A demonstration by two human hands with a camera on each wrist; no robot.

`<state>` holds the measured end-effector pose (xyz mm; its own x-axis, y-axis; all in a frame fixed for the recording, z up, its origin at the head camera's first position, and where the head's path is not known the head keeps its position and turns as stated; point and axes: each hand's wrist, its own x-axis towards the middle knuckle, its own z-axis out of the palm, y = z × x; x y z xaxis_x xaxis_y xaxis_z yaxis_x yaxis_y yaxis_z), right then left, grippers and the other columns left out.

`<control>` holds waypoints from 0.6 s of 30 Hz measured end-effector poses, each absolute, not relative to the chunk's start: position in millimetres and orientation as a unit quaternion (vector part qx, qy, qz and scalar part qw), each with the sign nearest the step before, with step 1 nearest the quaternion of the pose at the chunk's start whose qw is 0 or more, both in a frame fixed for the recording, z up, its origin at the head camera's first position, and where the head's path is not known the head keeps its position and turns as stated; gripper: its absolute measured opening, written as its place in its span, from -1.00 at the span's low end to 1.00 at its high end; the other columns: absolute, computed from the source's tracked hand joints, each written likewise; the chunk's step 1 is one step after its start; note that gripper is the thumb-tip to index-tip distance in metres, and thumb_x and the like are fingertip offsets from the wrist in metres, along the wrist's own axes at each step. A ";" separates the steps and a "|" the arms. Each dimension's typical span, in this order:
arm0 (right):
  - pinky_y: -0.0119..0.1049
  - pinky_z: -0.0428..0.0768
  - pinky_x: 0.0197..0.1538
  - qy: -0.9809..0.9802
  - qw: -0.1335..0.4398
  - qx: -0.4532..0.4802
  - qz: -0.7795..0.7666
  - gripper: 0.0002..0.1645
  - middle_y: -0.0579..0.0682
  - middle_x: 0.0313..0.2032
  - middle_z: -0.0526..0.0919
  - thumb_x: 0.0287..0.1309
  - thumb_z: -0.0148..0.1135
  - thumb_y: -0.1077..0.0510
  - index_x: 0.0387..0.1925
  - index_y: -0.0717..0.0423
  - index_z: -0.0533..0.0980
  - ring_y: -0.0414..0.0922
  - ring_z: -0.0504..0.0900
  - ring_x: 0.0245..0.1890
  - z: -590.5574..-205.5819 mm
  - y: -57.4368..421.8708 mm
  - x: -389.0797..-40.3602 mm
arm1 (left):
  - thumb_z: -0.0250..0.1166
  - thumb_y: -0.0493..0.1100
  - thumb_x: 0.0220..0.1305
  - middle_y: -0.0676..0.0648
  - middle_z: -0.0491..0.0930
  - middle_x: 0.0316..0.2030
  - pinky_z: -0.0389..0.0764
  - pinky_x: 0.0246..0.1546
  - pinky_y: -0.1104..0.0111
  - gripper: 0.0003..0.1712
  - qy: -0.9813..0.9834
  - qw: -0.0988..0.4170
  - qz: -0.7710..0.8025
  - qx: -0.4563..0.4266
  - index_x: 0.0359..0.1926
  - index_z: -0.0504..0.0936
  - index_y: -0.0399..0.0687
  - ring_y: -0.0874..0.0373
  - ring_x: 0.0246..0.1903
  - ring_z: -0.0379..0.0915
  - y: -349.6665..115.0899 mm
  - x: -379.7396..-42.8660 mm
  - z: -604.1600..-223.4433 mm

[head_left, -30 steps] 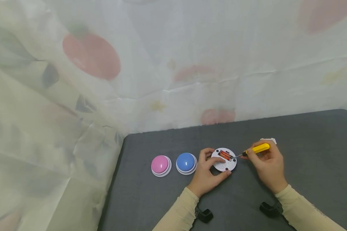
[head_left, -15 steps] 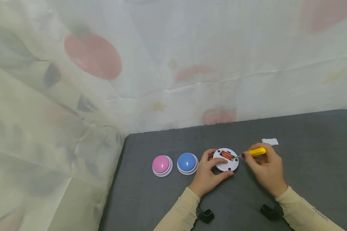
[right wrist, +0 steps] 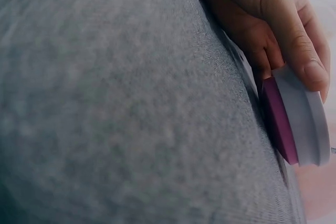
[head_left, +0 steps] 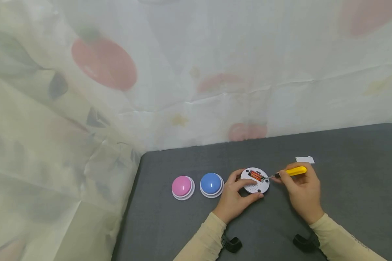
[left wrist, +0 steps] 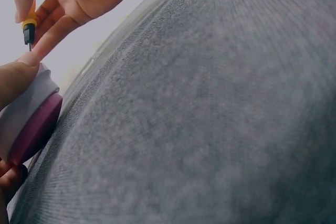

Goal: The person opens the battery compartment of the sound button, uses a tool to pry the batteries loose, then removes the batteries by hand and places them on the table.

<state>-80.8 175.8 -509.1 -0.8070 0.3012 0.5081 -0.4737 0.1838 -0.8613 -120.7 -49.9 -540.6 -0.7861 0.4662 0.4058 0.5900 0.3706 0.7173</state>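
Note:
My left hand (head_left: pixel 233 199) grips a round push button (head_left: pixel 250 188) by its rim, white underside up. Its purple dome (left wrist: pixel 38 129) faces down toward the table in the left wrist view. Red batteries (head_left: pixel 256 176) lie side by side in its uncovered compartment. A small screwdriver with a yellow handle (head_left: pixel 297 170) is pinched in my right hand (head_left: pixel 303 192). The metal tip reaches the batteries' right end; whether it touches them or the compartment edge I cannot tell. In the right wrist view, the left thumb (right wrist: pixel 310 66) presses the white base.
A blue button (head_left: pixel 210 183) and a pink button (head_left: pixel 181 186) stand dome up on the grey table (head_left: pixel 170 232), left of my left hand. Just beyond my right hand lies a small white cover (head_left: pixel 305 160). Patterned sheeting (head_left: pixel 196 108) hangs behind and at the left.
My right hand has shifted slightly with the screwdriver, whose handle now tilts less steeply. More of the white cover shows past that hand. The left hand keeps its hold on the push button.

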 end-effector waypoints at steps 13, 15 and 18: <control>-0.30 0.78 -0.13 -0.594 0.288 0.060 0.749 -0.66 0.24 -0.12 0.53 0.32 0.18 0.68 0.01 0.71 0.26 -0.08 0.68 -0.19 -514.1 177.0 -79.5 | 0.66 0.00 0.30 -0.12 0.49 0.41 0.56 0.30 0.35 -0.61 -0.826 0.063 -0.457 -0.324 0.12 0.83 0.16 0.17 0.32 0.52 -49.7 -117.9 -537.2; -0.33 0.77 -0.12 -0.600 0.290 0.048 0.744 -0.67 0.23 -0.12 0.53 0.34 0.20 0.65 0.02 0.67 0.28 -0.10 0.67 -0.19 -513.5 177.4 -79.8 | 0.65 0.00 0.30 -0.12 0.49 0.40 0.56 0.30 0.35 -0.62 -0.828 0.067 -0.452 -0.324 0.11 0.83 0.16 0.17 0.32 0.52 -49.5 -118.2 -536.8; -0.30 0.77 -0.12 -0.596 0.285 0.047 0.749 -0.68 0.23 -0.12 0.51 0.36 0.20 0.64 0.04 0.63 0.30 -0.09 0.67 -0.17 -512.2 176.9 -80.1 | 0.66 0.00 0.30 -0.12 0.50 0.40 0.56 0.30 0.34 -0.62 -0.828 0.068 -0.452 -0.324 0.10 0.83 0.15 0.16 0.31 0.53 -49.6 -118.5 -535.8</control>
<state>-80.1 176.9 -512.2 -0.8327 0.3716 0.4105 -0.4837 -0.1273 -0.8660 -118.5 -49.6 -535.8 -0.7810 0.4748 0.4058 0.5982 0.3819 0.7045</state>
